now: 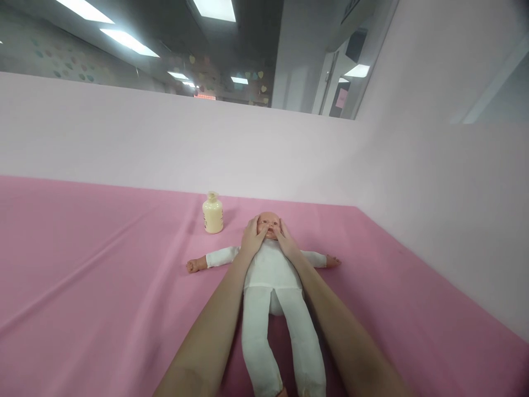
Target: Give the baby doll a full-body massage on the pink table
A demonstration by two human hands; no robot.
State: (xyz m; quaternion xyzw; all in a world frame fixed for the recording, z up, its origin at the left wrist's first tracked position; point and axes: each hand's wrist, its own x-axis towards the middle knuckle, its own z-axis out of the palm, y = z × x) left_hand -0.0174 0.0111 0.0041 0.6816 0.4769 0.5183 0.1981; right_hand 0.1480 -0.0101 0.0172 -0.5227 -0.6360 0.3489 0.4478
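We see a baby doll [270, 270] in a white suit lying face up on the tabletop [91, 264], which is covered by a pink cloth, close to the corner formed by two pale partition walls [165, 138]. Its long axis runs straight away from us: the head lies at the far end, toward the back wall, and the legs trail toward the camera, slightly parted. Both doll arms are spread out to the sides, flat on the cloth, so that the body forms a cross shape. We judge that this flat, spread posture keeps the doll from rolling and leaves its face fully exposed from above.

Our left hand [253, 237] and right hand [286, 238] cup the doll's head from either side. The fingers lie along the cheeks and the thumbs appear to meet near the middle of the face, just below the eyes. Each grip is a loose, open-palmed contact and not a clench: the hands rest against the head without lifting it, and nothing is enclosed in either one. We take the symmetrical placement to steady the head between the palms while the thumbs press on the face. Both forearms reach forward over the doll's torso and legs.

A cream-coloured pump bottle [212, 214] stands upright on the cloth near the doll's head, to its left in the view, apart from both hands.
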